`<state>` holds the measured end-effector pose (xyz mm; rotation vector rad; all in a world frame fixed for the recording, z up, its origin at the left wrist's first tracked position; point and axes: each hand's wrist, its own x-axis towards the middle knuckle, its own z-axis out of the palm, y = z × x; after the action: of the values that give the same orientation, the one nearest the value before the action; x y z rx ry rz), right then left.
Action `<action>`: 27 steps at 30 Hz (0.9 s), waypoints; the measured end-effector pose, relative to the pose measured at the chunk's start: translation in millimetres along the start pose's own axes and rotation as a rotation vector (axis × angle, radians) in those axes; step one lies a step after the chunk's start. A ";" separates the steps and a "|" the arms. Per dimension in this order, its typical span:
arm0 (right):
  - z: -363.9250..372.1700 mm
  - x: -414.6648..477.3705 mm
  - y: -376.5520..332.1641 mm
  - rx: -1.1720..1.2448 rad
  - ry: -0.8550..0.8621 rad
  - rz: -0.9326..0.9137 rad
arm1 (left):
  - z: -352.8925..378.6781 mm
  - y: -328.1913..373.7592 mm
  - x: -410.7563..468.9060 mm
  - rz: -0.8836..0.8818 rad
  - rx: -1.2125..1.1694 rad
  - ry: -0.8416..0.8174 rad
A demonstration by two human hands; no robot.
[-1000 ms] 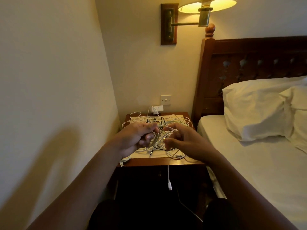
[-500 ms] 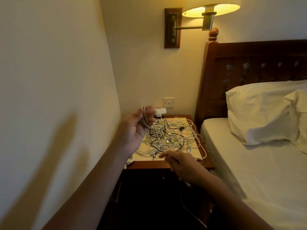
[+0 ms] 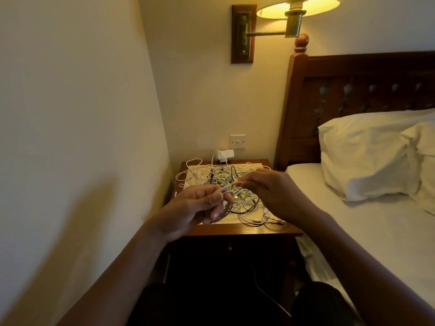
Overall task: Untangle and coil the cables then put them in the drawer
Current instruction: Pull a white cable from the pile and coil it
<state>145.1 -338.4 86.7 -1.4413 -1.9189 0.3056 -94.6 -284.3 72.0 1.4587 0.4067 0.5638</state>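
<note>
A tangle of white and black cables (image 3: 226, 177) lies on a pale mat on top of the wooden nightstand (image 3: 237, 229). My left hand (image 3: 195, 208) hovers over the front left of the pile, fingers curled round a small coil of white cable (image 3: 226, 191). My right hand (image 3: 273, 189) is just right of it, pinching the same white cable between thumb and fingertips. A short stretch of cable runs between the two hands. The drawer (image 3: 229, 247) in the nightstand front is dark and closed, with a small knob.
The wall stands close on the left, the bed (image 3: 367, 231) with pillows close on the right. A white charger (image 3: 224, 155) is plugged in behind the nightstand under a wall switch. A wall lamp (image 3: 292, 10) hangs above. A dark cable trails down to the floor.
My left hand came down from its raised position with the white coil. My right hand rose from the nightstand's front edge and now pinches the cable beside the left hand.
</note>
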 end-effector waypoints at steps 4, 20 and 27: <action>38.1 -23.7 2.5 0.085 -0.086 0.092 | 5.4 -4.2 5.2 0.063 -0.354 0.134; 52.5 -37.4 -3.4 0.863 0.109 0.485 | 27.4 -34.0 8.8 -0.105 0.028 0.468; 72.4 -38.7 -3.7 1.255 -0.021 0.709 | 29.7 -50.1 11.4 -0.006 0.487 0.641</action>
<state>99.8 -359.0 21.3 -1.0820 -0.7420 1.5101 -62.6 -302.8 25.5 1.7128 1.1111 0.9763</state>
